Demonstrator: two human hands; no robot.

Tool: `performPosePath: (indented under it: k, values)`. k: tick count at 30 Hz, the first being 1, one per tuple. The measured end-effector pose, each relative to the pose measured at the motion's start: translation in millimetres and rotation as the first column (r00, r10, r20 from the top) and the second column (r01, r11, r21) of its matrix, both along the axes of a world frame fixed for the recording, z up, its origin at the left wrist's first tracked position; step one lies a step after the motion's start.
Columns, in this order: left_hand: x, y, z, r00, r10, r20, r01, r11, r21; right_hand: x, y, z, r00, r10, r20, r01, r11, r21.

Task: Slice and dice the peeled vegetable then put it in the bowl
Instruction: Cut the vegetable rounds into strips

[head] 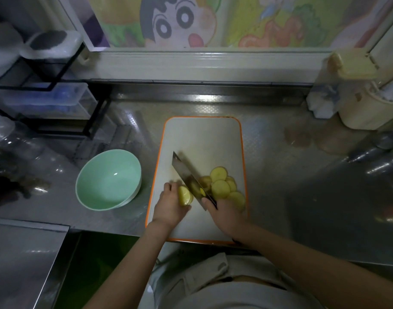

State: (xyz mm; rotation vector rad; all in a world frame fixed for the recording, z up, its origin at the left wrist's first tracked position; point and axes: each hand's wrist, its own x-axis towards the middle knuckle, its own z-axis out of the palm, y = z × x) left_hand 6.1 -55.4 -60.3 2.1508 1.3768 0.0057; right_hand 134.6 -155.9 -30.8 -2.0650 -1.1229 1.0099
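Mid-slicing. Gripping stub (184,195) of peeled potato with left hand (168,206), fingers curled round it, at near-left part of board (202,139). Clamping knife (186,175) by the handle in right hand (224,210); blade edge-down against the stub's cut face, running away toward far-left. Right of the blade: slices (222,188), overlapping, flat on board. Nothing seen in bowl (97,175), just left of board.

Handling, judged: firm, stiff, light. Cut faces probably wet and starchy, so likely slippery and prone to sticking to the blade. Little stub left to hold, so pinch at the back end, fingertips tucked clear of the edge. For dicing, stack slices flat and press from above. For transfer, scoop on the blade's flat or with a cupped hand.

No readable writing or brand. Only a cartoon picture (175,21) on the back wall, no legible text.
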Motion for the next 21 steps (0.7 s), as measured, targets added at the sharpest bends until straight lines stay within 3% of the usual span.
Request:
performPosePath:
  k: [3,10,13,21]
  values:
    - [1,0,-1,1.0,-0.012,-0.028,0.012,1.0,0.015,0,-1,-3,0.999,0.021,-0.041,-0.024,0.996,-0.082]
    - [3,5,-2,0.996,-0.024,-0.083,0.024,1.0,-0.004,18,-1,-7,0.988,0.007,0.153,0.01,0.994,-0.112]
    - [5,4,-3,0.998,-0.022,-0.067,0.021,1.0,-0.016,20,2,-8,0.99,-0.027,0.137,0.039,0.995,-0.089]
    - [7,-8,-3,0.976,0.21,-0.058,-0.215,0.971,-0.106,7,-3,-10,0.997,0.03,0.066,-0.021,0.991,-0.133]
